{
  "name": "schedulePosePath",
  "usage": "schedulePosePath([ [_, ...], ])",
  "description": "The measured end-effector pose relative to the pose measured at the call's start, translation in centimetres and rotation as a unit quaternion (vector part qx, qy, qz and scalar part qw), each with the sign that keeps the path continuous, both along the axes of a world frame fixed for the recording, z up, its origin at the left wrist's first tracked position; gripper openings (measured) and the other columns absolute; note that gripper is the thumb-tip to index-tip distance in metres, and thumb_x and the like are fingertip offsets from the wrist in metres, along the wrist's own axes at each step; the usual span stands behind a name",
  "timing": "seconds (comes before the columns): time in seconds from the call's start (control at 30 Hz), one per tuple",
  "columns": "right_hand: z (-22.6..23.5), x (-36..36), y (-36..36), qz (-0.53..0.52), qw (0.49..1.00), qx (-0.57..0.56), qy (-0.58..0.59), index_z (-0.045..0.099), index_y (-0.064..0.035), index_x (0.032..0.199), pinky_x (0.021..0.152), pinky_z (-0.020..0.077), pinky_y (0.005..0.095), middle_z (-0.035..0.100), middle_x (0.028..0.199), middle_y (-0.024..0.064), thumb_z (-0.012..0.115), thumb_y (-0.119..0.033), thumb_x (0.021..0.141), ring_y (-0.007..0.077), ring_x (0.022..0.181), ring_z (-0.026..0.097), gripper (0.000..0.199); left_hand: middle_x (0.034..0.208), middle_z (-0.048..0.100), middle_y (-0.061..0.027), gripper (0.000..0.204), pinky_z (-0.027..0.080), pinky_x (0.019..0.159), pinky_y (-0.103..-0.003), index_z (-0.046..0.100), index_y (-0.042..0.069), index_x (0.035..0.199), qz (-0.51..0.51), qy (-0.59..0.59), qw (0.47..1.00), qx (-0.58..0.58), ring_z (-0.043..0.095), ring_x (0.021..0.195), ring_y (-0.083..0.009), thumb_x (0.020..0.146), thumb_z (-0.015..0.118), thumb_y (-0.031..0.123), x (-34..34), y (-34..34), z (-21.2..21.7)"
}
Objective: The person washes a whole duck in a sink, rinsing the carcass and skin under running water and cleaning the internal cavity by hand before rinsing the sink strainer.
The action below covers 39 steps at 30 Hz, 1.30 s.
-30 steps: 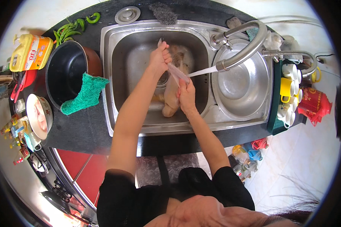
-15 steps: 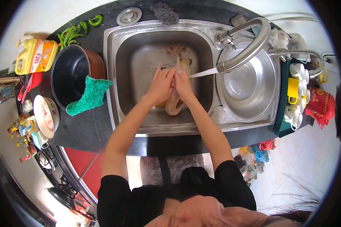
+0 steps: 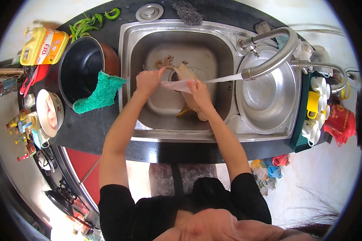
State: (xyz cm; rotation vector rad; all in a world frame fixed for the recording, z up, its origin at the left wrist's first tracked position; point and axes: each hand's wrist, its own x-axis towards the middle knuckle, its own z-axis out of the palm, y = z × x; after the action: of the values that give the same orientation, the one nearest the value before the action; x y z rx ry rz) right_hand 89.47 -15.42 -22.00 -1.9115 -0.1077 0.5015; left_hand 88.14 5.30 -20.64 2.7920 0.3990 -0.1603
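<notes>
Holding a pale pinkish strip (image 3: 175, 85) taut over the sink basin (image 3: 205, 46), my left hand (image 3: 149, 81) has fingers curled tight around one end; my right hand (image 3: 200, 94) pinches the other. Plucked bird carcass (image 3: 185, 73) lies below, mid-basin toward front edge.

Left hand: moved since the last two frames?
Yes: the left hand has shifted left, closer to the sink's left wall.
</notes>
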Motion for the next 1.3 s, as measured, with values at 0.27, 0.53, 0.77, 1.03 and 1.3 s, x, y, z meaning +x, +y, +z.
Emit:
schedulePosePath([
  [0.27,-0.7,1.7,-0.8,0.049,0.984,-0.154,-0.07,0.055,-0.0002,0.081,0.063,0.0399,0.0436,0.055,0.075,0.0232,0.037,-0.032,0.087,0.0402,0.072,0.052,0.037,0.063,0.058,-0.0167,0.045,0.043,0.057,-0.04,0.063,0.006,0.063,-0.096,0.037,0.995,-0.013,0.056,0.062,-0.0326,0.084,0.038,0.037,-0.5,-2.0,0.1],
  [0.53,-0.4,6.0,1.3,0.064,0.968,-0.164,-0.181,0.053,-0.0017,0.07,0.059,0.0389,0.0459,0.055,0.068,0.0202,0.033,-0.031,0.088,0.0398,0.066,0.051,0.04,0.05,0.041,-0.0021,0.047,0.028,0.04,-0.024,0.052,0.004,0.062,0.172,0.062,0.789,-0.586,0.039,0.043,-0.0099,0.087,0.036,0.041,-3.0,-10.0,0.0],
  [0.77,-4.3,7.1,-2.4,-0.087,0.959,-0.153,-0.221,0.052,-0.0002,0.074,0.054,0.0408,0.04,0.055,0.064,0.0161,0.043,-0.023,0.085,0.0347,0.058,0.052,0.027,0.051,0.042,0.0021,0.043,0.024,0.04,-0.021,0.051,0.004,0.062,0.259,0.105,0.738,-0.615,0.033,0.042,-0.005,0.086,0.04,0.038,-3.9,-7.9,2.6],
  [1.03,-0.7,-0.3,-2.9,0.117,0.898,-0.235,-0.352,0.044,-0.0041,0.111,0.067,0.0414,0.0397,0.054,0.085,0.0154,0.053,-0.012,0.074,0.0305,0.076,0.053,0.039,0.05,0.039,0.0035,0.04,0.022,0.039,-0.02,0.05,0.005,0.063,0.241,0.117,0.73,-0.629,0.031,0.042,-0.0039,0.086,0.04,0.036,-4.8,-8.2,2.0],
  [1.3,-7.3,4.0,-2.9,0.156,0.916,-0.358,-0.09,0.058,-0.0014,0.085,0.067,0.0454,0.0389,0.061,0.078,0.0143,0.055,-0.033,0.071,0.0302,0.073,0.059,0.035,0.047,0.042,-0.0008,0.044,0.031,0.043,-0.026,0.05,0.002,0.058,0.118,0.154,0.867,-0.458,0.039,0.044,-0.009,0.086,0.041,0.036,-5.3,-6.8,1.3],
])
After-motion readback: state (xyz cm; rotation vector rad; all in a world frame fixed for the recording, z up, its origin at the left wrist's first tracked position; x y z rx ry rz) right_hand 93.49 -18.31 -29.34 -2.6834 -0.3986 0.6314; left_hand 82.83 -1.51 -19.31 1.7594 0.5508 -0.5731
